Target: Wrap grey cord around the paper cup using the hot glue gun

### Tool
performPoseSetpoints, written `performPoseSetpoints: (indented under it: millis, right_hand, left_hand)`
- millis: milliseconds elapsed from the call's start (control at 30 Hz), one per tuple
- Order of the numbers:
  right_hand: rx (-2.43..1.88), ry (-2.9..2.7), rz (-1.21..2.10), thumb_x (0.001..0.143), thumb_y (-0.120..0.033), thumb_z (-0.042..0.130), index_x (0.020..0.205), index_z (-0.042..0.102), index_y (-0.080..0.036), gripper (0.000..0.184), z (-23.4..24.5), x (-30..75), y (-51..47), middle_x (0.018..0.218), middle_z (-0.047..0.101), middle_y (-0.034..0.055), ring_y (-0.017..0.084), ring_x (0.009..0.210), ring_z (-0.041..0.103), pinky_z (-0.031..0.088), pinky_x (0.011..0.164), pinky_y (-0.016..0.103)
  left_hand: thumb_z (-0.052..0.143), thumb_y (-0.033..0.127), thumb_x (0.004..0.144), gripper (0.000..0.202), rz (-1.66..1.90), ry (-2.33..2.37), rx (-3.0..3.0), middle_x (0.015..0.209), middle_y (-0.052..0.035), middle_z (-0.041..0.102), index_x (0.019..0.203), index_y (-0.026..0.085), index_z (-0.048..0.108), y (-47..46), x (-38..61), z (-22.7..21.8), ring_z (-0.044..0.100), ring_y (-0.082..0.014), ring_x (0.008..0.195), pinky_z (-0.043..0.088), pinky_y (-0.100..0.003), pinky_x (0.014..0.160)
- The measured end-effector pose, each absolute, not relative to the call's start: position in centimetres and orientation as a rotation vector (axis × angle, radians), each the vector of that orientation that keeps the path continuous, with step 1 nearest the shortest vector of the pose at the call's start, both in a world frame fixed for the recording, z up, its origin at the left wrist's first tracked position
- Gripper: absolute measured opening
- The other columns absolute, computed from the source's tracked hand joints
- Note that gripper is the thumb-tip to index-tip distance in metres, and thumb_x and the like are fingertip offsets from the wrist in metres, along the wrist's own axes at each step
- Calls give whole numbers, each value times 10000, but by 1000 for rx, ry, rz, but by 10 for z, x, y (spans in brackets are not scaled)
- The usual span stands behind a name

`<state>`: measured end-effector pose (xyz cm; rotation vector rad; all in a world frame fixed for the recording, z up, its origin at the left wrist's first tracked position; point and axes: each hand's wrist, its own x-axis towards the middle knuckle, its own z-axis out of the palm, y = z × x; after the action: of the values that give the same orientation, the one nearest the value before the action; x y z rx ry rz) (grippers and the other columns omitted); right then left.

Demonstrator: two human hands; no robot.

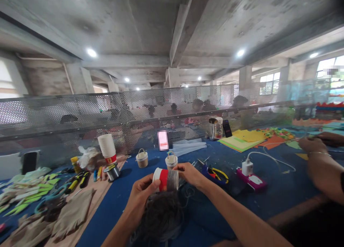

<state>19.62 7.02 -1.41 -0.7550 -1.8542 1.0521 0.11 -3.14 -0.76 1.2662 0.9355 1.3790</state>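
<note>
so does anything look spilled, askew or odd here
Nothing looks plainly spilled or damaged. The dark tangle of strands below the held cup looks somewhat odd: it seems loose and jumbled rather than neatly wound.

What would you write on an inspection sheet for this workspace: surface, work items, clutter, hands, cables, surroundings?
Surface: blue tabletop, partly covered.
Work items: red cup, grey strands around one end; two small handled cups beyond.
Clutter: gloves, spool, cup stack.
Grip: left hand holds the red cup; right hand at its wrapped end.
Cables: white cable from charger on purple power strip.
Surroundings: perforated screen behind; co-worker's hand at right.
</note>
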Motion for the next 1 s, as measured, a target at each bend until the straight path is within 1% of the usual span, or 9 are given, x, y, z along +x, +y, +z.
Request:
performPoseSetpoints:
  millis: [67,133,300,433,533,667,800,900,1000]
  right_hand:
    - [-745,-1819,994,858,-422,558,837,743,-168,315,-11,198,71,826,724,38,220,844,643,479,774,303]
    - [-744,-1784,948,908,-468,490,911,726,-165,383,-8,201,70,893,719,51,224,903,641,470,845,323]
    - [-729,-1885,962,936,-570,431,870,682,-160,485,-3,207,60,833,696,39,208,831,646,490,777,305]
    - [-709,-1909,1031,894,-526,551,999,659,-155,400,-3,207,54,916,708,52,213,865,660,496,786,305]
    - [-703,-1880,1062,863,-482,610,1028,647,-155,367,-2,205,53,970,713,71,227,911,666,501,812,320]
    - [-681,-1876,1018,834,-442,661,1054,641,-158,360,-3,204,52,1019,711,82,231,945,657,499,851,338]
    - [-641,-1941,980,807,-436,710,1101,630,-167,406,-5,204,50,1018,710,72,222,935,655,500,871,343]
    - [-624,-1909,941,886,-455,612,1150,624,-178,382,-6,205,53,1115,685,88,219,1007,641,496,907,347]
    - [-564,-1862,991,947,-429,513,1225,604,-198,372,-6,206,57,1244,642,93,211,1133,605,455,996,354]
  left_hand:
    - [740,356,777,329,1420,964,1301,832,-55,756,1052,175,753,-29,-1,-8,664,-194,687,512,-276,667]
    - [739,367,780,320,1474,1013,1366,869,-55,757,1033,171,760,-27,-3,-9,665,-199,749,507,-265,704]
    - [734,404,778,362,1505,1120,1457,873,-47,753,1053,169,755,-25,-5,-8,654,-213,803,501,-271,757]
    - [719,407,793,353,1486,1126,1480,884,-49,744,1054,172,753,-26,-4,-7,645,-211,808,498,-261,733]
    - [720,425,787,380,1500,1127,1462,901,-61,741,1064,166,747,-25,-3,-7,646,-217,814,501,-267,724]
    - [695,444,805,430,1542,1116,1373,880,-70,736,1120,152,719,-24,-4,-10,650,-222,796,508,-282,693]
    - [723,423,785,394,1550,1113,1346,839,-64,725,1053,134,739,-21,-6,-13,639,-195,752,504,-270,695]
    - [723,416,789,381,1528,1080,1309,813,-55,713,1045,134,736,-20,-7,-15,622,-173,699,493,-249,638]
    - [726,387,793,356,1484,1015,1273,763,-42,692,1044,134,729,-20,-5,-17,594,-144,635,469,-226,584]
